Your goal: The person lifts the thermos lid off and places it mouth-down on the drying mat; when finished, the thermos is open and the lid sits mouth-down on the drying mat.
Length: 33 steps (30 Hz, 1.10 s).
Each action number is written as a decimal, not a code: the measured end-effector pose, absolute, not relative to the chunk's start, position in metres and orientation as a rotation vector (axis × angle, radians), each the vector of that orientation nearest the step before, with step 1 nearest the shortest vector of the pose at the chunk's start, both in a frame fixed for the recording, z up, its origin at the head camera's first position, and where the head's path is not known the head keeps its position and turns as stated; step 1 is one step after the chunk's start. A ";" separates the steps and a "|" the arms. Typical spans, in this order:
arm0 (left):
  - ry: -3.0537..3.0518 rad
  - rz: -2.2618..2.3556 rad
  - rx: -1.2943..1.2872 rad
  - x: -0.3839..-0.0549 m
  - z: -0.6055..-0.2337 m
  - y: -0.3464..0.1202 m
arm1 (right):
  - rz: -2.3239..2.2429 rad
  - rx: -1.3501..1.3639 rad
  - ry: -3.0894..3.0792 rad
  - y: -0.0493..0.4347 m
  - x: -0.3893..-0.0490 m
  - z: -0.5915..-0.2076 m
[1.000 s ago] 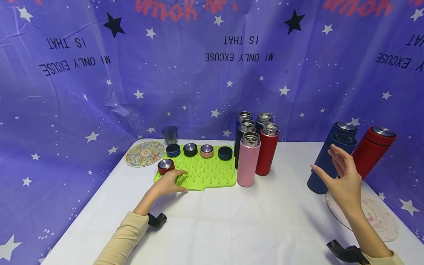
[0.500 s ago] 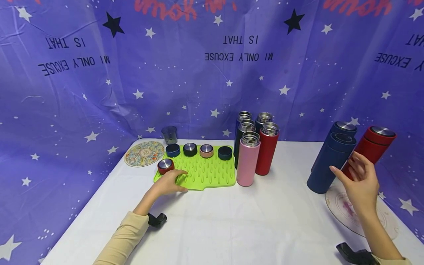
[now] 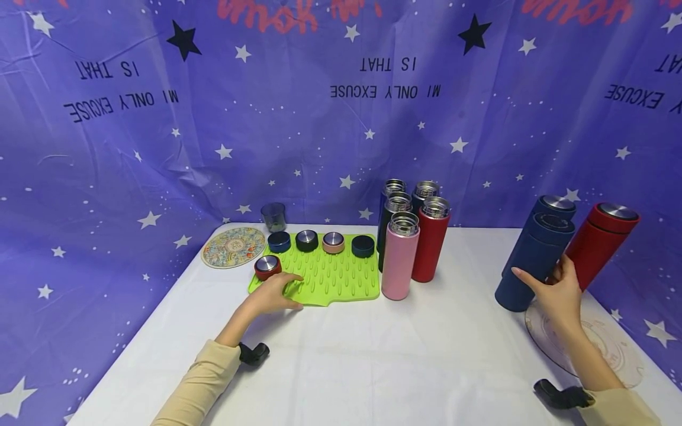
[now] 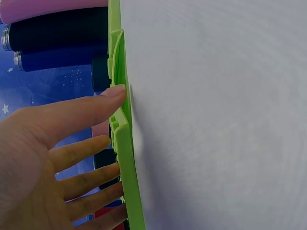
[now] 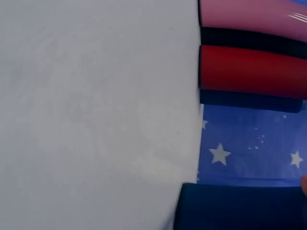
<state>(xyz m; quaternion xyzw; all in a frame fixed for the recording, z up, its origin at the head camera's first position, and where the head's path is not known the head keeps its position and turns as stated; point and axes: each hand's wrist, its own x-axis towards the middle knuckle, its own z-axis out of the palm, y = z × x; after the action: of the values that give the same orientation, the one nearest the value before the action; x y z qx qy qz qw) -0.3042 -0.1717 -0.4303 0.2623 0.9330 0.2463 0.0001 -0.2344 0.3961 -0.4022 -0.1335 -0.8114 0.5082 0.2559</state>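
My right hand [image 3: 562, 302] is around the front blue thermos bottle [image 3: 527, 266], thumb across its near side and fingers behind, between it and a capped red thermos bottle [image 3: 599, 245]. In the right wrist view this blue thermos fills the bottom right, with a bit of my thumb at the frame's edge. Another blue thermos [image 3: 540, 206] stands just behind. My left hand [image 3: 272, 294] rests with spread fingers at the near-left edge of the green mat [image 3: 335, 284], holding nothing. Close above it sits a red lid [image 3: 267, 269].
Several lids, including a pink one [image 3: 333, 243], line the mat's far side. Beside the mat stand several uncapped thermoses, a pink one [image 3: 399, 266] in front. A patterned round mat [image 3: 232, 247] and grey cup [image 3: 274, 218] are far left. A pale round mat [image 3: 613, 349] lies right.
My right hand first moved right toward the red thermos, then back left, and its thumb and fingers are now around the front blue thermos. My left hand has stayed put.
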 end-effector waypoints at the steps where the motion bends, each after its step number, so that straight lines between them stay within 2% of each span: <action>1: 2.931 0.773 0.825 -0.304 -0.430 -0.172 | 1.365 -0.376 -2.200 0.396 -0.236 -0.404; 8: 2.928 0.769 0.816 -0.304 -0.430 -0.171 | 1.358 -0.474 -2.074 0.393 -0.242 -0.406; 16: 2.919 0.785 0.862 -0.302 -0.426 -0.171 | 1.317 -0.482 -2.086 0.388 -0.232 -0.400; 24: 2.973 0.833 0.964 -0.294 -0.401 -0.163 | 1.265 -0.399 -2.148 0.365 -0.214 -0.376; 33: 3.019 0.974 1.047 -0.282 -0.369 -0.150 | 1.175 -0.164 -2.251 0.328 -0.194 -0.361</action>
<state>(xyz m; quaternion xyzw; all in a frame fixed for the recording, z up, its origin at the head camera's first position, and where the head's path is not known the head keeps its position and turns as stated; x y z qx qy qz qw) -0.2818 -0.1501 -0.3691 0.3119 0.8992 0.2902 -0.0994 -0.1943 0.3281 -0.3612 -0.0614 -0.8456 0.4412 0.2941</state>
